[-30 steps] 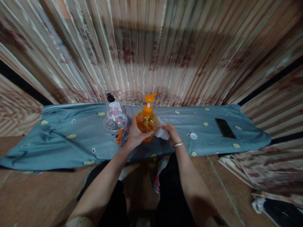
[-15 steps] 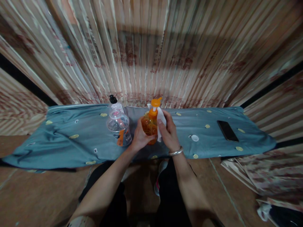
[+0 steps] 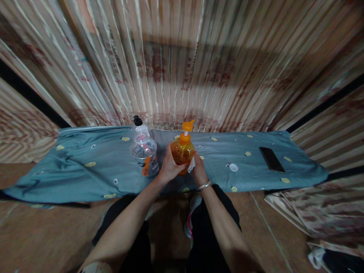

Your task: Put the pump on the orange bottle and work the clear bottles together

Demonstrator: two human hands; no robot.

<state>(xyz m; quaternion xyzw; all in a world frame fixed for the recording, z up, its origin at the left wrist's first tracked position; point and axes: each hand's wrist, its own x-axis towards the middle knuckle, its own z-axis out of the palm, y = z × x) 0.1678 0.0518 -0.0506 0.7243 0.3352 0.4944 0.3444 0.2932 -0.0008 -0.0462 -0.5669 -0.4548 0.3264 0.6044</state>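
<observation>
- The left grip (image 3: 170,166) is wrapped around the near left side of the amber pump bottle (image 3: 182,151), thumb across its front
- The right grip (image 3: 199,170) is closed on a white tissue (image 3: 191,164), pressed to the bottle's lower right side
- The bottle stands roughly upright at the middle of the cloth-covered table (image 3: 71,178), its orange pump head (image 3: 187,126) uncovered
- It should handle as a smooth, fairly stiff plastic body, with some weight if liquid fills it, and slippery if wet; the rounded body looks the safer hold, the pump likely to turn or give; the tissue is probably soft and easily torn
- Half a second ago the right grip and tissue were up at the pump's neck; now both are lower, while the left grip keeps its place
- Left of the bottle stands a clear plastic cup (image 3: 145,153); well off to the right lies a black phone (image 3: 271,159)
</observation>
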